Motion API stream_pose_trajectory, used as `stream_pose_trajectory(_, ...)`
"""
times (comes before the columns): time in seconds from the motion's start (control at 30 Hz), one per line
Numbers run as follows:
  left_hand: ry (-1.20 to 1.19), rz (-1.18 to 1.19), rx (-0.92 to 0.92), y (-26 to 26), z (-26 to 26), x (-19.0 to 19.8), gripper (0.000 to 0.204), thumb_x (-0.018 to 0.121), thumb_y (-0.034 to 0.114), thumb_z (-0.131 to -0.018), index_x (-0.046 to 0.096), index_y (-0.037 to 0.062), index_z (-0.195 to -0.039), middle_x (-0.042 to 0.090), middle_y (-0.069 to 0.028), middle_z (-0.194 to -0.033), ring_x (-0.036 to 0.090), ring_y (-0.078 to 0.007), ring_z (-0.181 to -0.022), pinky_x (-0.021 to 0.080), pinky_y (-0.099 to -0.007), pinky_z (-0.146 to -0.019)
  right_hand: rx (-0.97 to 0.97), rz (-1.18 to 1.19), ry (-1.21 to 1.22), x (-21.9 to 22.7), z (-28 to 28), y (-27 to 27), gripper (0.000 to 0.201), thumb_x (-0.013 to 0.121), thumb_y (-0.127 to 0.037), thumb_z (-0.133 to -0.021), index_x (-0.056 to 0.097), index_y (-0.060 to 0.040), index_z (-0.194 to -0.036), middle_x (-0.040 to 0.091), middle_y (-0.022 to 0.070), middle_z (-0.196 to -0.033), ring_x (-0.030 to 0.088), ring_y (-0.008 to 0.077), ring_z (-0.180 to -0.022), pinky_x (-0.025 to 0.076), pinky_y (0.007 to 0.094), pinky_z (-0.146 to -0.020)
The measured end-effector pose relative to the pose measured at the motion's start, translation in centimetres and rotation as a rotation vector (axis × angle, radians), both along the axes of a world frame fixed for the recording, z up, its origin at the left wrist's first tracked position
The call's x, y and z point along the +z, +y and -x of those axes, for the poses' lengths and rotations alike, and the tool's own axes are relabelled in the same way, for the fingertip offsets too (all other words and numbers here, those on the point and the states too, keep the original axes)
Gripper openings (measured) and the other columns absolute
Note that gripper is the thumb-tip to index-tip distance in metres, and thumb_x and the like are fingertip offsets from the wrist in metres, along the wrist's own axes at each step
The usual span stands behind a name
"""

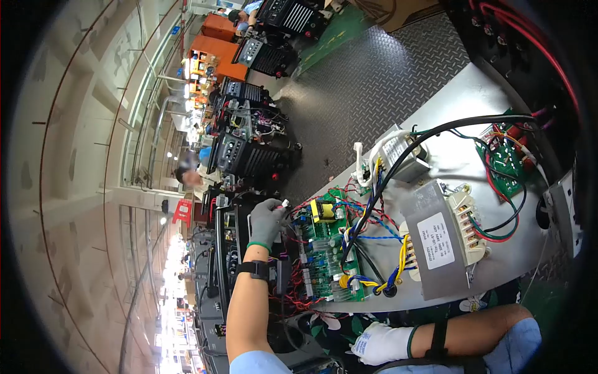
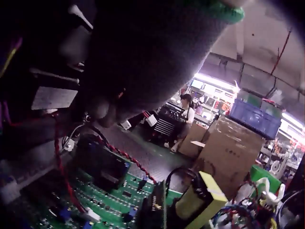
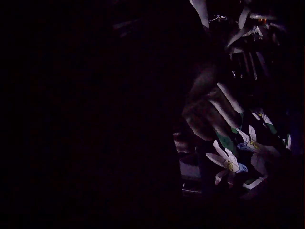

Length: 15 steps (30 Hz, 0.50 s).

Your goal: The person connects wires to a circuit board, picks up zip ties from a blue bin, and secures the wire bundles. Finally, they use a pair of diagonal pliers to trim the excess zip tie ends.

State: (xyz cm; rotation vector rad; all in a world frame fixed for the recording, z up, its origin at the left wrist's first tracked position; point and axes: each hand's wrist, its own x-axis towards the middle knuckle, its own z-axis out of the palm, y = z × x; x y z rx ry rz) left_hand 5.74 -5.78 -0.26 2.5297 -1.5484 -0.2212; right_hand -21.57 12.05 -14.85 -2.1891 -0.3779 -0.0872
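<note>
A grey-gloved left hand reaches to the edge of a green circuit board, and its fingertips pinch a small white connector. Twisted red and dark wires run nearby. From the left wrist, the dark fingers hang above the board, beside a white connector; a yellow transformer stands on the board. The white-gloved right hand lies low against a dark floral cloth, fingers loosely bent, with nothing visible in it. Its wrist view is mostly dark, with dim fingers beside printed flowers.
A metal plate carries a large labelled transformer, a smaller one and another green board. A thick black cable arches over them. Behind the left hand is a black frame; machines and people stand farther off.
</note>
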Motion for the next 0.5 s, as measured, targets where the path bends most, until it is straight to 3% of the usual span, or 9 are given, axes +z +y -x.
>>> stream_pose_trajectory(0.07, 0.079, 0.004, 0.067, 0.1, 1.6, 0.9, 0.015, 0.059, 0.011, -0.082, 0.067, -0.0007, -0.089, 0.062, -0.0049, -0.069, 0.057, -0.0098, -0.053, 0.045, -0.0241, -0.047, -0.007, -0.008, 0.003, 0.1, 0.1, -0.1, 0.033, 0.05, -0.035, -0.087, 0.06, -0.0077, -0.102, 0.066, 0.0108, -0.082, 0.064, 0.0317, -0.07, 0.05, 0.0461, -0.059)
stream_pose_trajectory(0.13, -0.141, -0.03, -0.028, 0.3, 0.8, 1.2, 0.017, 0.061, 0.013, -0.08, 0.067, -0.0003, -0.088, 0.063, -0.0063, -0.069, 0.06, -0.0131, -0.059, 0.046, -0.0264, -0.053, -0.006, -0.017, 0.006, 0.3, 0.2, -0.2, 0.033, 0.051, -0.035, -0.087, 0.061, -0.0073, -0.101, 0.066, 0.0108, -0.082, 0.064, 0.0318, -0.069, 0.049, 0.0463, -0.058)
stream_pose_trajectory(0.17, -0.139, -0.031, -0.024, 0.6, 0.4, 1.4, 0.017, 0.061, 0.013, -0.08, 0.067, -0.0003, -0.088, 0.063, -0.0063, -0.069, 0.06, -0.0131, -0.059, 0.046, -0.0264, -0.053, 0.012, 0.006, 0.026, 0.4, 0.1, -0.3, 0.033, 0.052, -0.035, -0.086, 0.061, -0.0068, -0.101, 0.066, 0.0109, -0.081, 0.064, 0.0318, -0.068, 0.049, 0.0466, -0.058)
stream_pose_trajectory(0.23, -0.221, -0.212, -0.158, 0.7, 0.9, 2.1, 0.024, 0.063, 0.018, -0.077, 0.068, -0.0012, -0.09, 0.065, -0.011, -0.071, 0.063, -0.0186, -0.068, 0.048, -0.0301, -0.063, 0.035, 0.027, 0.048, 1.0, 0.1, -0.6, 0.034, 0.052, -0.036, -0.086, 0.061, -0.0063, -0.1, 0.066, 0.011, -0.081, 0.064, 0.0318, -0.067, 0.049, 0.0469, -0.058)
stream_pose_trajectory(0.3, -0.207, -0.318, -0.146, 0.5, 0.4, 2.0, 0.026, 0.064, 0.02, -0.076, 0.069, 0.0005, -0.091, 0.066, -0.0133, -0.075, 0.064, -0.0226, -0.073, 0.049, -0.0318, -0.069, 0.062, 0.019, 0.156, 1.5, 0.1, -0.8, 0.034, 0.053, -0.035, -0.086, 0.061, -0.0057, -0.1, 0.066, 0.0111, -0.08, 0.064, 0.0317, -0.067, 0.049, 0.0471, -0.058)
stream_pose_trajectory(0.37, -0.191, -0.423, -0.136, 0.1, 0.4, 1.8, 0.027, 0.064, 0.022, -0.074, 0.069, 0.0022, -0.092, 0.067, -0.0156, -0.079, 0.065, -0.0266, -0.079, 0.05, -0.0335, -0.074, 0.045, 0.03, 0.108, 1.1, 0.1, -0.6, 0.033, 0.053, -0.034, -0.086, 0.061, -0.0055, -0.101, 0.066, 0.011, -0.08, 0.064, 0.0317, -0.068, 0.049, 0.0472, -0.058)
stream_pose_trajectory(0.43, -0.532, -0.597, -0.117, -0.4, 0.9, 1.7, 0.025, 0.063, 0.021, -0.073, 0.071, 0.0073, -0.092, 0.068, -0.0161, -0.087, 0.065, -0.0299, -0.086, 0.05, -0.0358, -0.079, 0.025, 0.036, 0.06, 0.5, -0.1, -0.4, 0.033, 0.053, -0.034, -0.087, 0.061, -0.0053, -0.101, 0.066, 0.0109, -0.081, 0.064, 0.0318, -0.068, 0.049, 0.0473, -0.058)
stream_pose_trajectory(0.5, -0.538, -0.615, -0.076, -0.8, 1.1, 1.4, 0.024, 0.063, 0.02, -0.073, 0.072, 0.0092, -0.091, 0.068, -0.0154, -0.089, 0.065, -0.0309, -0.087, 0.05, -0.0371, -0.081, 0.012, 0.008, 0.034, 0.0, -0.3, -0.2, 0.033, 0.052, -0.032, -0.087, 0.06, -0.0051, -0.103, 0.065, 0.0112, -0.083, 0.064, 0.0315, -0.069, 0.049, 0.0471, -0.057)
